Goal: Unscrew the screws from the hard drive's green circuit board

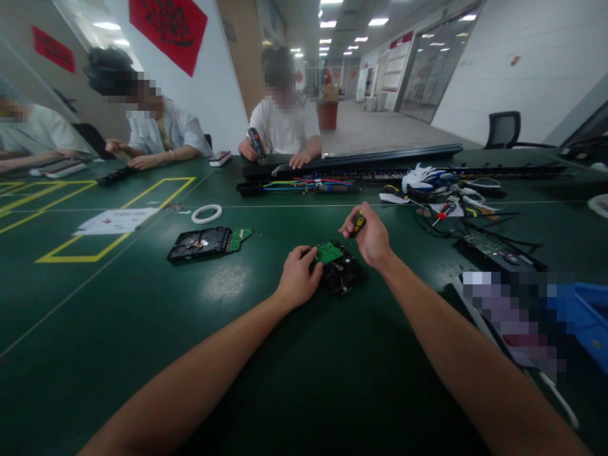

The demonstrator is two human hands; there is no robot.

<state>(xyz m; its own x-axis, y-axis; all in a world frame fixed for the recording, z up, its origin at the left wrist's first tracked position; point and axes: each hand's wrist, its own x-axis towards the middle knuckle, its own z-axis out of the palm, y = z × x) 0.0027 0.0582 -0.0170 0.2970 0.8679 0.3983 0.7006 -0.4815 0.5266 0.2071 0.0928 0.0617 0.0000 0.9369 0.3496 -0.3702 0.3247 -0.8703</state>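
A black hard drive (342, 273) with a green circuit board (329, 252) on top lies on the dark green table (190, 329) in front of me. My left hand (298, 278) grips the drive's left edge, fingers curled onto the board. My right hand (369, 235) is closed round a small screwdriver (357, 223) with a black and yellow handle, held just above the drive's far right corner; its tip is hard to see.
A second hard drive (205, 243) lies to the left, near a white tape ring (207, 213) and a paper sheet (116, 221). Cables, gloves (422, 177) and tools crowd the far right. A blue bin (591, 323) stands right. Three people sit across the table.
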